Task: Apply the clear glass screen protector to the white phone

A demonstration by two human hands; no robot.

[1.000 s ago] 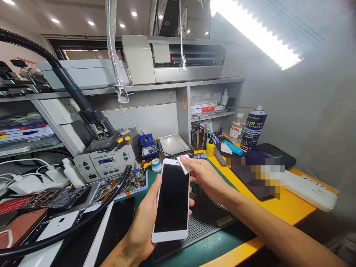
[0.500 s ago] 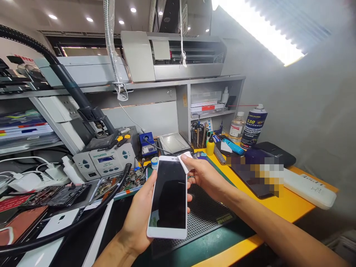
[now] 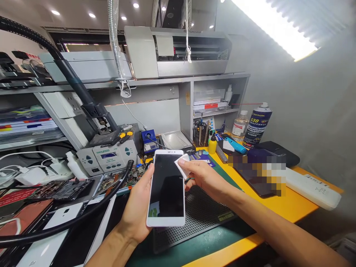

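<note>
A white-framed smartphone (image 3: 167, 188) with a dark screen is held upright, facing me, above the bench. My left hand (image 3: 138, 207) is closed around its left edge, thumb along the side, the other fingers hidden behind it. Between the thumb and fingers of my right hand (image 3: 198, 174) is a folded white wipe (image 3: 182, 167). The wipe lies against the upper right part of the screen. Beneath the phone is a perforated black mat (image 3: 198, 217) on a green work mat (image 3: 219, 241).
At left stands a grey soldering station (image 3: 109, 159), and a black hose (image 3: 91, 215) crosses over phone parts. A yellow bottle (image 3: 212, 145), a blue spray can (image 3: 257, 128) and a dark phone (image 3: 251, 180) are on the right. A shelf (image 3: 155, 82) spans the back.
The phone stands slightly higher in view and more upright. My right hand has brought the wipe from the phone's top right corner down onto the screen's upper right. The camera view has shifted slightly.
</note>
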